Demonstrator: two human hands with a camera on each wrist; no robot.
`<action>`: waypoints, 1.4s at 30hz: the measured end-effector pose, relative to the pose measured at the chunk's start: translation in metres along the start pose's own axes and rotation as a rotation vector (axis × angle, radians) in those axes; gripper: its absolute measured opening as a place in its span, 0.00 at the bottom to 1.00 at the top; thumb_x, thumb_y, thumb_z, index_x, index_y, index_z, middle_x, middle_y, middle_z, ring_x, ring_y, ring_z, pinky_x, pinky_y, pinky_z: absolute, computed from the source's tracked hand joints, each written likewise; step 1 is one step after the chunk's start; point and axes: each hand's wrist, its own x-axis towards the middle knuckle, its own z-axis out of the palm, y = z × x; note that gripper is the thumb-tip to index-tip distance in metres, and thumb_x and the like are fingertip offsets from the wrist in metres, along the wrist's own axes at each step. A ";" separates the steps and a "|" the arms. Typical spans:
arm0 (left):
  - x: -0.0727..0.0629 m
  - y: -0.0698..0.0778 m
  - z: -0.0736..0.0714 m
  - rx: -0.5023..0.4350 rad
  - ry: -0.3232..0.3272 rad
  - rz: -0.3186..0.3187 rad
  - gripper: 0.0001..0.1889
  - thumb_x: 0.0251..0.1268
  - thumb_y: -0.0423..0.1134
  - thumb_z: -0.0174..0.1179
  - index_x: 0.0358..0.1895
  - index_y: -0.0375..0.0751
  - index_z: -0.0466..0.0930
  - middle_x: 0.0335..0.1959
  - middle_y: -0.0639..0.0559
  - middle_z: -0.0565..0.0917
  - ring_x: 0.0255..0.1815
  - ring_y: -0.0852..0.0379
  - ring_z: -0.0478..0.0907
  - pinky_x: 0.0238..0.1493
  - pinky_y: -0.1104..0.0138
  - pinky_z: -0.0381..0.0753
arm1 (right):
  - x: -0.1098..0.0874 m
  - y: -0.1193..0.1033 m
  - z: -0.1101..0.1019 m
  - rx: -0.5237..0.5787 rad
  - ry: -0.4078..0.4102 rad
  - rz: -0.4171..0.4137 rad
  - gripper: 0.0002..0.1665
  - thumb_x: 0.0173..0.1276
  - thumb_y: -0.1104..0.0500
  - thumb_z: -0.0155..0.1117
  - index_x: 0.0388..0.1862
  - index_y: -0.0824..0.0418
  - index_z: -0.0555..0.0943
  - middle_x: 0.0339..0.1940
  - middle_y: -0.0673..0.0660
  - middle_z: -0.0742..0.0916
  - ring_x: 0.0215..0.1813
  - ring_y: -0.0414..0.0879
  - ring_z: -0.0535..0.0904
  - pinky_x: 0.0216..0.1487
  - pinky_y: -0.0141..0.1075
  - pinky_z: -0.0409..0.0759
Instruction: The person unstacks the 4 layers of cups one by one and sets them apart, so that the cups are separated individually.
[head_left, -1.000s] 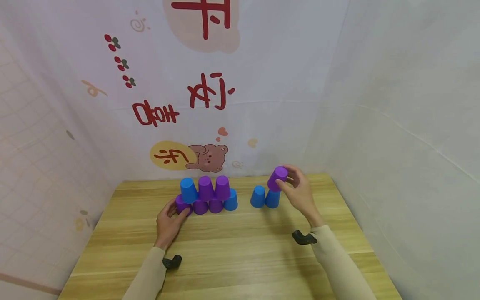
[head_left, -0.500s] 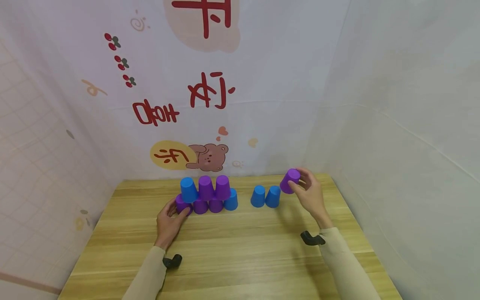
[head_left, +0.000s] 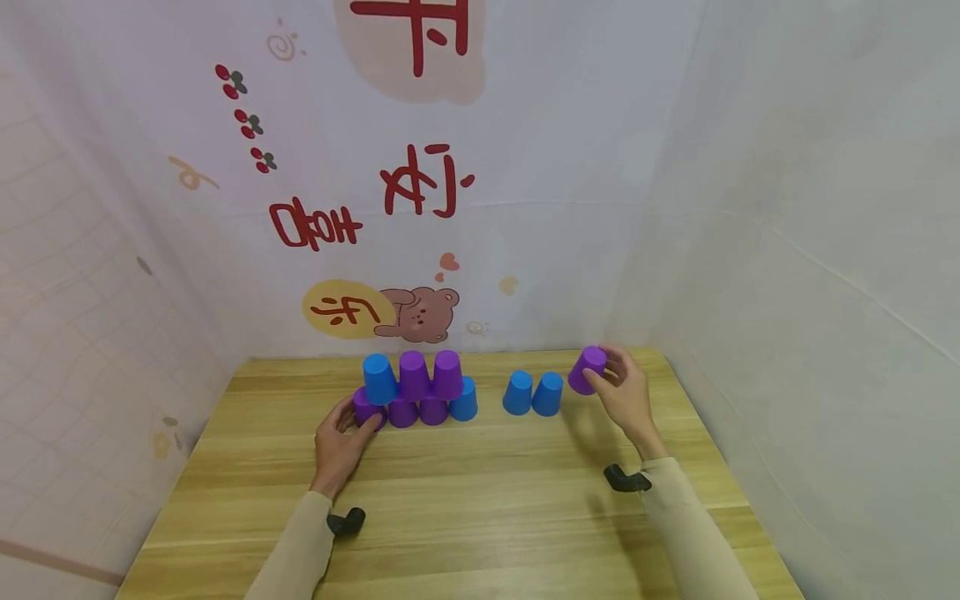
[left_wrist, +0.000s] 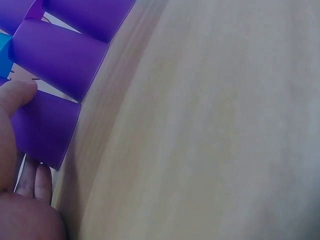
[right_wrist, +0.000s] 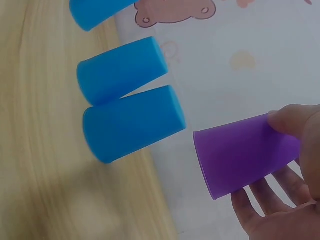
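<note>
My right hand [head_left: 628,402] holds an upside-down purple cup [head_left: 587,372] between thumb and fingers. In the right wrist view that purple cup [right_wrist: 240,152] is raised off the table, its rim towards two blue cups. Those stand mouth down on the table, a left blue cup [head_left: 517,393] and a right blue cup [head_left: 548,395]. At the left, my left hand [head_left: 339,448] grips the end purple cup [head_left: 366,408] of a bottom row, thumb in front and fingers behind. Upon this row sit a blue cup [head_left: 380,380] and two purple cups, the middle one [head_left: 414,377] and the right one [head_left: 447,375].
The bottom row continues with purple cups [head_left: 403,412] and ends in a blue cup [head_left: 464,400]; a gap separates it from the blue pair. Behind the wooden table [head_left: 480,508] hangs a printed white cloth [head_left: 570,250], with pale walls on both sides.
My right hand has carried the purple cup right, from over the right blue cup to beside it, then slightly lower. The left hand stays on its cup.
</note>
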 end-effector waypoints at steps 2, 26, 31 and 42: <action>0.000 0.000 0.000 0.000 -0.001 0.000 0.38 0.74 0.41 0.79 0.83 0.41 0.75 0.80 0.37 0.81 0.80 0.45 0.80 0.68 0.90 0.75 | 0.000 0.004 0.000 -0.001 -0.001 0.018 0.36 0.80 0.63 0.75 0.81 0.68 0.73 0.76 0.72 0.83 0.77 0.68 0.81 0.79 0.43 0.87; -0.001 0.000 0.001 0.005 0.009 -0.002 0.37 0.73 0.39 0.80 0.81 0.42 0.77 0.79 0.39 0.83 0.78 0.45 0.81 0.69 0.87 0.78 | -0.009 0.044 0.012 -0.031 -0.047 0.158 0.35 0.80 0.65 0.74 0.80 0.69 0.73 0.79 0.72 0.81 0.82 0.72 0.78 0.84 0.62 0.80; -0.001 0.000 0.000 0.006 0.001 0.002 0.37 0.73 0.41 0.80 0.82 0.41 0.76 0.80 0.38 0.82 0.79 0.44 0.80 0.68 0.88 0.77 | -0.010 0.046 0.014 -0.026 -0.059 0.163 0.35 0.80 0.65 0.74 0.80 0.68 0.73 0.79 0.72 0.81 0.82 0.72 0.77 0.84 0.63 0.79; -0.001 -0.001 -0.001 0.010 0.002 0.000 0.38 0.73 0.41 0.80 0.82 0.41 0.76 0.78 0.37 0.83 0.62 0.82 0.77 0.66 0.89 0.77 | -0.011 0.051 0.016 -0.029 -0.075 0.172 0.34 0.80 0.65 0.74 0.80 0.68 0.73 0.80 0.73 0.80 0.82 0.74 0.76 0.84 0.63 0.79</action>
